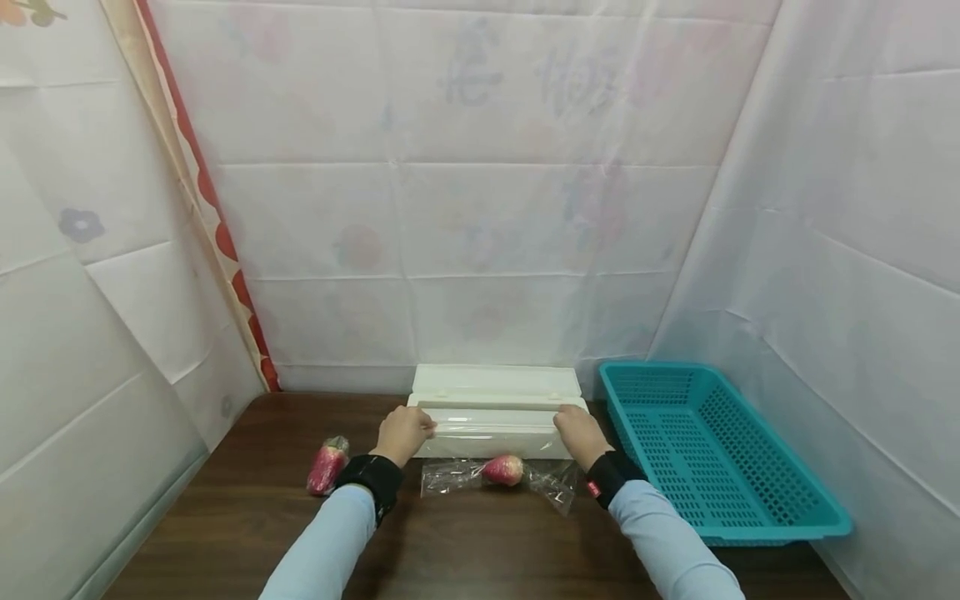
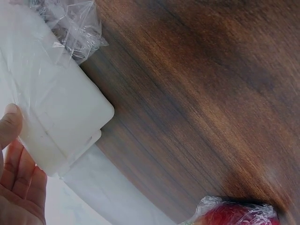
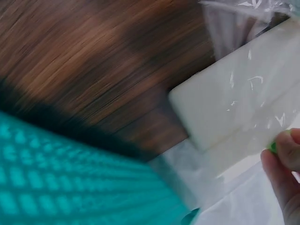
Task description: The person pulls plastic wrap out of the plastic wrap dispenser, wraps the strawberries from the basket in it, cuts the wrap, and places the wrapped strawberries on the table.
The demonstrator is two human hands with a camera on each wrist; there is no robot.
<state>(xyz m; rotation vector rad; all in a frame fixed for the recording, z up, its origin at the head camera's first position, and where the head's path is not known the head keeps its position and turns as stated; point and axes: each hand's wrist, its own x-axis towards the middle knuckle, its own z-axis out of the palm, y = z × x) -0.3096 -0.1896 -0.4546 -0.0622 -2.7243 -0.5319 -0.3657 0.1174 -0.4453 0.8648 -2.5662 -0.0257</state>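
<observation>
A white cling film dispenser [image 1: 495, 383] lies on the table with its lid folded back, clear film [image 1: 491, 442] spread over its front. At its left end my left hand [image 1: 405, 432] has the thumb on the film edge and fingers behind it. My right hand [image 1: 581, 433] is at the right end; in the right wrist view its thumb and finger pinch a small green tab [image 3: 273, 147] by the film. In front of the dispenser lies a red-and-cream fruit [image 1: 503, 471] on crumpled film [image 1: 551, 483], which spreads out to both sides.
A second red fruit [image 1: 327, 467], wrapped in film, lies left of my left wrist. At right a teal plastic basket [image 1: 780, 533] stands close to my right forearm. White cloth sheets [image 1: 480, 250] hang behind and at both sides of the brown table [image 1: 225, 533].
</observation>
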